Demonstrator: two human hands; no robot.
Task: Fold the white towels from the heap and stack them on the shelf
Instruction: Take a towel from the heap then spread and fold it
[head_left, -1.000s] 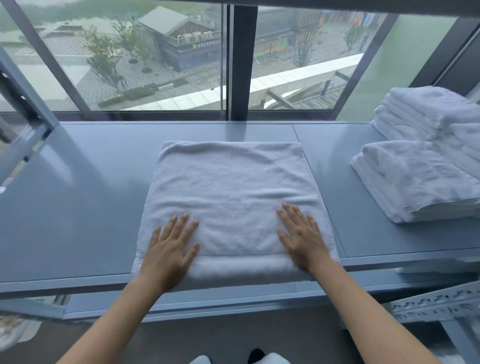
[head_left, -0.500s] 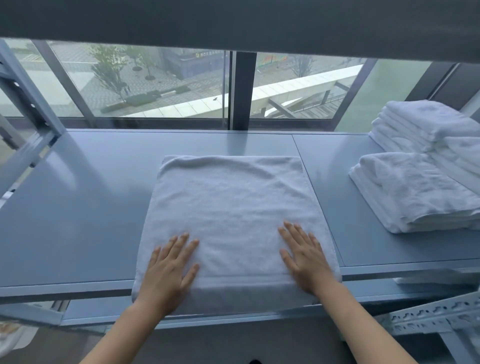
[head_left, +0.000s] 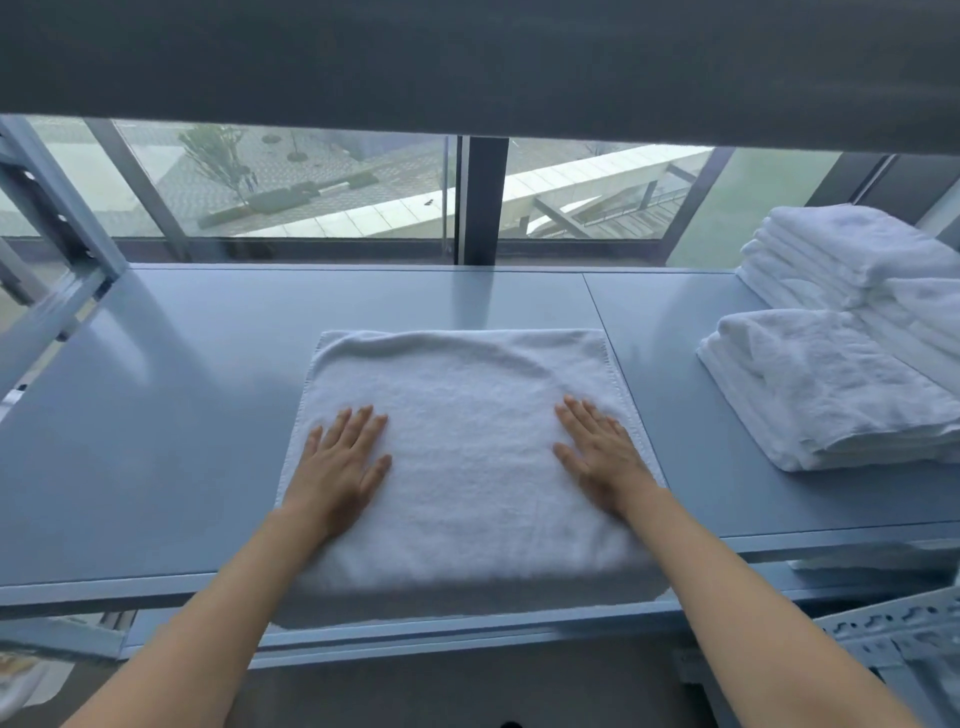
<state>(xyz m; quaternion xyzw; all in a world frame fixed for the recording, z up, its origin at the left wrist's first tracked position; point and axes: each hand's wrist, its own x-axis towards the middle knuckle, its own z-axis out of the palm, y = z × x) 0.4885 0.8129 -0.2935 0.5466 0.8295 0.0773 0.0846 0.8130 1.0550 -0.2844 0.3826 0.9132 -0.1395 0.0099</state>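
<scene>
A white towel (head_left: 467, 415) lies folded flat in the middle of the grey-blue shelf (head_left: 171, 426), its near edge hanging a little over the shelf front. My left hand (head_left: 340, 462) rests palm down on the towel's left part with fingers straight. On the towel's right part my right hand (head_left: 600, 457) lies flat in the same way. Neither hand grips the cloth. Folded white towels are stacked at the right: a front stack (head_left: 826, 389) and a taller stack (head_left: 852, 254) behind it.
A window (head_left: 322, 192) with a dark vertical post runs along the back of the shelf. The underside of an upper shelf (head_left: 467, 67) spans the top of the view. Shelf uprights stand at the far left (head_left: 47, 208). A perforated metal bracket (head_left: 893, 629) shows at lower right.
Both hands have slid forward on the towel, away from its near edge, staying flat. The view has tilted down, bringing the upper shelf into sight.
</scene>
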